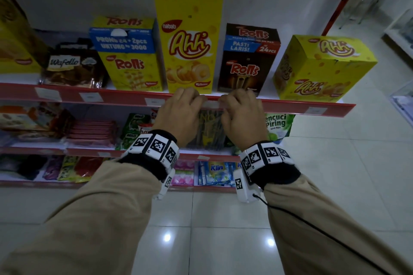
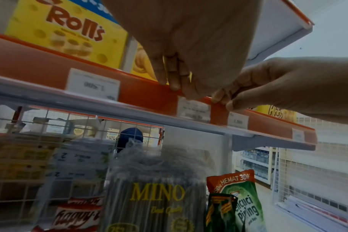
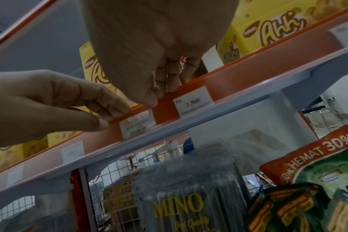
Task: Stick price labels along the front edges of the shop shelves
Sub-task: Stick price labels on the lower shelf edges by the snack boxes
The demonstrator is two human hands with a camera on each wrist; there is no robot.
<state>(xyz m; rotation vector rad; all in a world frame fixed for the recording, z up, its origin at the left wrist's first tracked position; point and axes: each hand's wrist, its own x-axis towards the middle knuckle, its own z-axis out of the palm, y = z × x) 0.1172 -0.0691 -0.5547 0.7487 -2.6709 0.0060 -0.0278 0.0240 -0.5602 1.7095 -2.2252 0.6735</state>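
Observation:
The red front strip (image 1: 120,96) of the top shelf runs across the head view under a clear plastic cover. A white price label (image 2: 194,108) sits in it below the tall yellow Ahh box (image 1: 188,35). My left hand (image 1: 190,94) curls over the strip's top edge at the label's left corner, its thumb on the front face. My right hand (image 1: 237,95) pinches the same top edge just right of the label. In the right wrist view this label (image 3: 137,124) lies between the left hand (image 3: 114,117) and the right hand (image 3: 159,96).
More labels sit in the strip, one reading 1.500 (image 3: 194,103) right of my hands. Rolls boxes (image 1: 131,56) and a second Ahh box (image 1: 321,69) stand close behind the edge. A Mino pack (image 2: 157,194) and pouches fill the shelf below. Tiled floor (image 1: 335,174) lies to the right.

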